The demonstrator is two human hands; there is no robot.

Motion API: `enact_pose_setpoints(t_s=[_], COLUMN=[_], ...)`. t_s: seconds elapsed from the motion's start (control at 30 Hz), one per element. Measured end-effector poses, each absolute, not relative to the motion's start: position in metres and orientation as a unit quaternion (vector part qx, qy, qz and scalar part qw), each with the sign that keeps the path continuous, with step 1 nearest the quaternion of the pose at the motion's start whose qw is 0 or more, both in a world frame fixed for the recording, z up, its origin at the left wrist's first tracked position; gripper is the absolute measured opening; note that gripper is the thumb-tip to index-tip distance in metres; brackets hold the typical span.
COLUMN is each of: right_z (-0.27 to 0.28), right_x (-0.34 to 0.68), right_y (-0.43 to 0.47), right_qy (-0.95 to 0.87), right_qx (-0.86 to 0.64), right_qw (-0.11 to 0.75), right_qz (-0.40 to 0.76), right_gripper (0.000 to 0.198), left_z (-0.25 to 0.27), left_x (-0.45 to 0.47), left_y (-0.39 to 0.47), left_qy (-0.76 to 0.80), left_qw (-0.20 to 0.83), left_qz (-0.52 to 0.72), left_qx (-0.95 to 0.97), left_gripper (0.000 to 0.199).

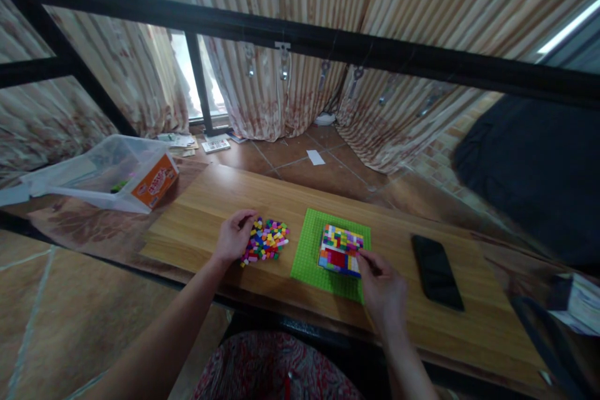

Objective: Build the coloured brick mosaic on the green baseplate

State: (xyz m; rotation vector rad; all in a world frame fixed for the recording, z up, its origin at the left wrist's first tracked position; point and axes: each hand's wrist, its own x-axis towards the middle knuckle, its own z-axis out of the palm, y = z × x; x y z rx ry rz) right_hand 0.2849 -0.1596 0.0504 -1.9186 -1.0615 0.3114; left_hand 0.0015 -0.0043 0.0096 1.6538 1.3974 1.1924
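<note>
A bright green studded baseplate [308,250] lies on the wooden table. On it stands a low block built of many small coloured toy bricks [336,258], with a red patch on its near side. My right hand [383,287] is at the right edge of this build, thumb and forefinger pinched together; whatever they hold is hidden. To the left of the baseplate is a loose pile of small mixed-colour bricks [268,240]. My left hand [234,237] rests at the pile's left edge with curled fingers. What it may hold is out of sight.
A black phone [437,272] lies right of the baseplate on the wooden table [206,200]. At the far left sits a clear plastic bin [103,178] with an orange label. A dark metal bar [309,40] with hanging clips crosses beyond the table, before striped curtains.
</note>
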Motion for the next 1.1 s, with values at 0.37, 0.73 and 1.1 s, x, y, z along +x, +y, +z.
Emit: enact_pose_setpoints(t_s=[0.37, 0.73, 1.1], right_z=[0.03, 0.036, 0.035], right_x=[0.284, 0.287, 0.286], right_y=[-0.143, -0.148, -0.14], right_qy=[-0.505, -0.45, -0.398], right_qx=[-0.779, -0.799, -0.795], right_qw=[0.372, 0.393, 0.445], right_qz=[0.022, 0.066, 0.103], right_gripper=[0.037, 0.04, 0.039], left_z=[0.008, 0.008, 0.009], left_x=[0.001, 0.002, 0.002], left_y=[-0.004, -0.004, -0.004], left_qy=[0.531, 0.532, 0.53], left_qw=[0.326, 0.334, 0.335], left_qz=[0.459, 0.462, 0.464], left_qx=[0.633, 0.626, 0.626], left_gripper=[0.024, 0.024, 0.024])
